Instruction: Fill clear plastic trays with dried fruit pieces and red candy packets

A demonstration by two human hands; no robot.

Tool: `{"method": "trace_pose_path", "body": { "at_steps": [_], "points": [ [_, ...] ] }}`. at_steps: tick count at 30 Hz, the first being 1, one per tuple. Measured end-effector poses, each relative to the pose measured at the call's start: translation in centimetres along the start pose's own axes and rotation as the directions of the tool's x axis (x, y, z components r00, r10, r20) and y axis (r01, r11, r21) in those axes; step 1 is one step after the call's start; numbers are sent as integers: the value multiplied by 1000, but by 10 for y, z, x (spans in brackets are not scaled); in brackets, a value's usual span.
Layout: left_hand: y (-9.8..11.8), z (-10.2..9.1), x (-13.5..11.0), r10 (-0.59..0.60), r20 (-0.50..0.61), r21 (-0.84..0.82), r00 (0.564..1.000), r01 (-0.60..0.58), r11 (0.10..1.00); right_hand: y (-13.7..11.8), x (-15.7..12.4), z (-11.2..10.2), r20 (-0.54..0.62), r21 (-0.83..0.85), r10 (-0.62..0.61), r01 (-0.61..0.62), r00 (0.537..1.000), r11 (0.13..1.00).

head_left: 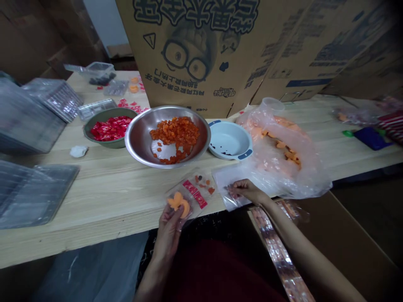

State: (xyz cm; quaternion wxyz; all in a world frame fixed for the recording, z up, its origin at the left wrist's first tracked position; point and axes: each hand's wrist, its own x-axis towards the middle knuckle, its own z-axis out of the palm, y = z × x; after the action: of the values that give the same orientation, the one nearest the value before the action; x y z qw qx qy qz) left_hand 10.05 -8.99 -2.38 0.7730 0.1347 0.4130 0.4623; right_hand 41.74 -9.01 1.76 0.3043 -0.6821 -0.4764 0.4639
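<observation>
While our left hand pinches a clear packet of orange pieces under its thumb at the near edge of the table, our right hand bunches its fingers over clear bags near the pale blue bowl; we cannot tell what that grip holds.

at the near edge of the pale wood-grain desk, the left hand grips a flat clear plastic packet with orange petal-shaped pieces and a red strip inside. the right hand bunches its fingers over a stack of clear plastic bags by that edge. farther in sit a dark green bowl, a round steel bowl and a pale blue basin; a brown cardboard box stands toward the far edge.
</observation>
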Motion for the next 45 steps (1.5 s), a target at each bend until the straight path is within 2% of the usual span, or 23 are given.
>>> {"method": "trace_pose_path", "body": {
  "at_steps": [3, 6, 10, 13, 18, 22, 26, 29, 32, 35, 38, 41, 43, 45],
  "points": [
    [-15, 20, -8, 77, 15, 27, 997, -78, 997, 6, -3, 13, -114, 11, -49, 51, 992, 999],
    [-32, 30, -17, 154, -8, 114, 988, -152, 982, 11, -10, 28, -257, -48, -100, 91, 961, 995],
    [-49, 31, -24, 95, -19, 163, 995, -90, 982, 8, -14, 45, -404, -213, -194, 114, 894, 970],
    [-52, 29, -25, 33, -19, 186, 999, -29, 982, 3, -4, 52, -447, -333, -284, 137, 848, 933],
    [-42, 29, -14, -28, 37, 259, 999, 18, 966, -7, 21, 57, -405, -460, -412, 207, 816, 864],
    [-33, 38, -4, -46, 112, 296, 993, 11, 955, -14, 23, 69, -319, -507, -502, 302, 804, 807],
    [-36, 48, 1, -67, 113, 271, 991, 34, 962, -13, 6, 78, -249, -571, -560, 347, 790, 744],
    [-46, 51, 0, -78, 105, 205, 991, 55, 977, -3, -14, 71, -216, -710, -573, 276, 791, 648],
    [-59, 56, -2, -105, 96, 173, 990, 88, 981, 5, -36, 67, -205, -781, -533, 191, 821, 595],
    [-71, 65, -4, -89, 112, 157, 990, 71, 985, 1, -53, 80, -168, -751, -521, 234, 837, 617],
    [-71, 65, -7, -31, 108, 214, 994, 8, 977, -12, -60, 98, -163, -643, -533, 320, 830, 696],
    [-51, 51, -10, 23, 145, 407, 989, -80, 910, -26, -62, 104, -185, -547, -502, 336, 845, 767],
    [-33, 39, -12, 49, 247, 513, 968, -174, 841, -33, -62, 104, -175, -508, -486, 344, 856, 790],
    [-19, 30, -13, 21, 367, 534, 930, -229, 814, -38, -63, 108, -131, -457, -478, 375, 869, 807]
  ]
}}
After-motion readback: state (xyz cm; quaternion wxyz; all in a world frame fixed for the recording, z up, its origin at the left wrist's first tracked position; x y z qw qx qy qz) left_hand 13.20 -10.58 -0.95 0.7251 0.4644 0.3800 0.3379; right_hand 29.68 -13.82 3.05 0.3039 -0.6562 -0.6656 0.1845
